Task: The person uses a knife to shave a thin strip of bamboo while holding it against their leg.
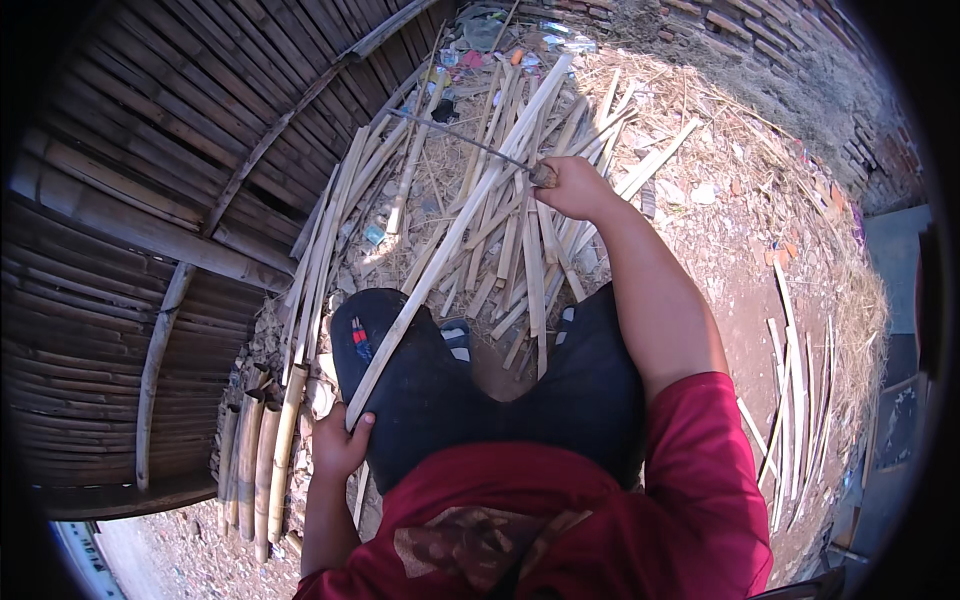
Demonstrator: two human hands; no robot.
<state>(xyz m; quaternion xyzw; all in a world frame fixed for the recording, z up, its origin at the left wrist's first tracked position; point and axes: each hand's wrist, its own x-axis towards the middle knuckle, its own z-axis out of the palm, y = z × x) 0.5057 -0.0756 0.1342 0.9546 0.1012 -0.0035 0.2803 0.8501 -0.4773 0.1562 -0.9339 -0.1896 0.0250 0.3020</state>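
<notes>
Right arm reaches forward, away from the body; right hand is closed in a fist around the brown handle of a long, thin, dark blade tool, which points toward the left. Left arm is low beside the left thigh; left hand is curled around the near end of a long, pale, flat bamboo strip, thumb uppermost, other fingers mostly hidden.

Strip: straight, narrow, slanting from the left hand over the dark-trousered left thigh to the far part of the ground. Blade crosses it in view; contact cannot be told.

Beneath: loose heap of cut bamboo strips on littered, earthen ground. Left edge: upright bamboo tubes, slatted bamboo wall. Far edge: brick wall. Right side: thinner pale strips.
</notes>
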